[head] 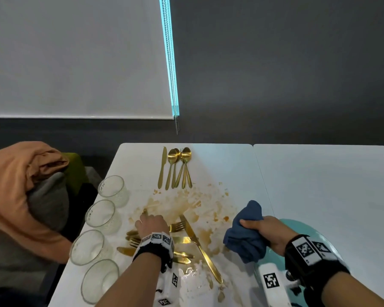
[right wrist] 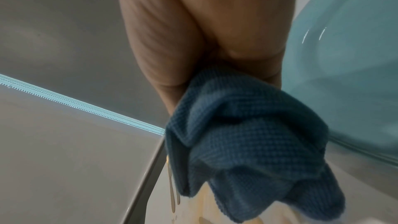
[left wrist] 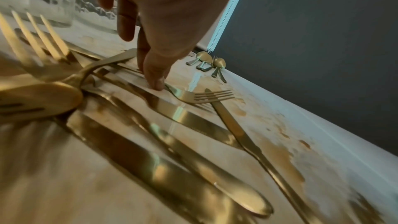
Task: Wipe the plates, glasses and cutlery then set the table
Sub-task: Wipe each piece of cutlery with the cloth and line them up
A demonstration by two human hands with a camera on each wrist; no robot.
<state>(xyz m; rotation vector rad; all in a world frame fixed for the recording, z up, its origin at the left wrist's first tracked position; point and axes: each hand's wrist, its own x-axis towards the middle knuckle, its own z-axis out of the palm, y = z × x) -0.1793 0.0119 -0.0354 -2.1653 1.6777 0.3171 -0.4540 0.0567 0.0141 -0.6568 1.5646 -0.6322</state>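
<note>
Gold cutlery, dirty: loose heap of knives and forks point(head: 182, 238) on white surface point(head: 226, 165), amid brown smears point(head: 182, 204); some pieces crossing, one long knife point(head: 201, 247) slanting toward near edge.
Left hand point(head: 152, 224): over the heap, palm down, fingers point(left wrist: 155, 76) stretched to the surface; one fingertip touching surface just beside a fork's neck point(left wrist: 183, 94). Nothing gripped, as far as left wrist view shows.
Right hand point(head: 264, 229): right of the heap, fingers curled round blue cloth point(head: 245, 235), held bunched; cloth hanging down, waffle weave clear in right wrist view point(right wrist: 247, 151).
Cutlery, sorted: gold knife point(head: 162, 167) plus spoons point(head: 179, 167), side by side, beyond the heap near far edge, well apart from it.
Glasses: four clear tumblers point(head: 102, 216) in a row left of the heap, along left edge, upright.
Plate: teal plate point(head: 302, 227) right of the heap, under right wrist, partly hidden by cloth and arm.
Wrists: black bands w/ black-and-white marker tags point(head: 157, 238).
Left of the glasses, off the surface: orange fabric point(head: 16, 180) over grey cushion.
Behind the heap: dark wall, pale roller blind w/ bead chain point(head: 175, 120).
</note>
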